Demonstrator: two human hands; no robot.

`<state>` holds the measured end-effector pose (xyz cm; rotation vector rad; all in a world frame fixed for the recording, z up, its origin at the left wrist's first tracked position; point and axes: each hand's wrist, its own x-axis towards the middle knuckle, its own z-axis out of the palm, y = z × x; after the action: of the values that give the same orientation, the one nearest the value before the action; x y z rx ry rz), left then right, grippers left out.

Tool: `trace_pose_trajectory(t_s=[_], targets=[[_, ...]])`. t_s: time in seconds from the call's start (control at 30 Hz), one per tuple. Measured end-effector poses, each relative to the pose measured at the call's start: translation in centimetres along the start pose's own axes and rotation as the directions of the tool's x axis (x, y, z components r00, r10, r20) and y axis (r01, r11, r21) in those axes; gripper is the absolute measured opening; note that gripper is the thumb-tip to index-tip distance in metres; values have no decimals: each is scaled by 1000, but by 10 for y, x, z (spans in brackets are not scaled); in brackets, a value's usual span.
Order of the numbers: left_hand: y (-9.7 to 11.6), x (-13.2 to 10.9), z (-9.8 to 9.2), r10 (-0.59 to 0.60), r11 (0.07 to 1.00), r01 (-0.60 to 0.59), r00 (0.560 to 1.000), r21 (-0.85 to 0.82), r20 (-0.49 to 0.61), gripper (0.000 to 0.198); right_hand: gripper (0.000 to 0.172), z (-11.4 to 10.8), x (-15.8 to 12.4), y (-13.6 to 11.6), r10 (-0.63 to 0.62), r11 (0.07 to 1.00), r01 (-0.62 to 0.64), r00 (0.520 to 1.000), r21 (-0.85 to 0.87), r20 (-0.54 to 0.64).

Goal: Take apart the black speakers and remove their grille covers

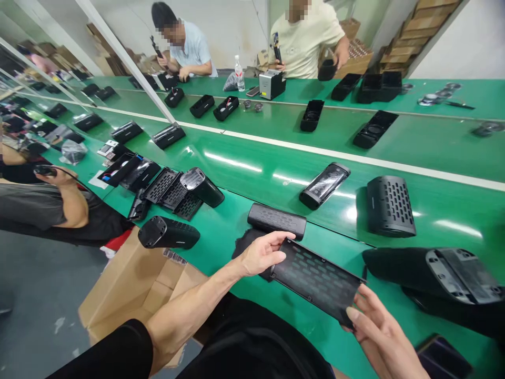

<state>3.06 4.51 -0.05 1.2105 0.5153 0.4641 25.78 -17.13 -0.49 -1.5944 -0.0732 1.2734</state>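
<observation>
The right hand (374, 321) grasps the near right end of a black slotted panel (311, 279), and the left hand (262, 255) grasps the other end, its thumb laid over the inner face. The panel is held over the green table (219, 226), rimmed side up. Light pressure at the ends should suit it best, as squeezing could bow the thin sheet or strain the small rim tabs.

To the left, an open cardboard box (114, 287) sits below the table edge. A dark cloth (244, 243) and a black case (276, 219) crowd the far side; a large case (402, 268) limits swinging right. Beyond, the belt (252, 181) offers bare room left of the slanted case (325, 185).
</observation>
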Motion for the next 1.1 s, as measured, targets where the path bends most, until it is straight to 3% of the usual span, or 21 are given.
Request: trace_pose_trajectory(t_s=[0.1,0.27,0.57,0.7,0.87,1.1], targets=[[-1,0,0,5,1000,-5,1000,-2,1,52,86,9,-2,2,78,992,-80,997,102,21],[-2,1,0,-16,1000,16,1000,7,-25,53,67,17,-3,-2,60,981,-79,992,179,111],[-9,8,-3,-32,999,32,998,-5,-49,57,52,14,-1,-3,67,979,-108,971,171,231],[-12,10,-5,-41,999,40,998,-13,-42,59,46,14,1,-2,54,981,-90,978,173,201],[-18,13,-8,-57,998,56,996,-16,-64,49,63,10,8,2,113,979,-140,978,148,176],[-16,16,-7,-99,994,95,989,-46,-106,45,44,18,2,-4,91,980,-114,986,162,138]])
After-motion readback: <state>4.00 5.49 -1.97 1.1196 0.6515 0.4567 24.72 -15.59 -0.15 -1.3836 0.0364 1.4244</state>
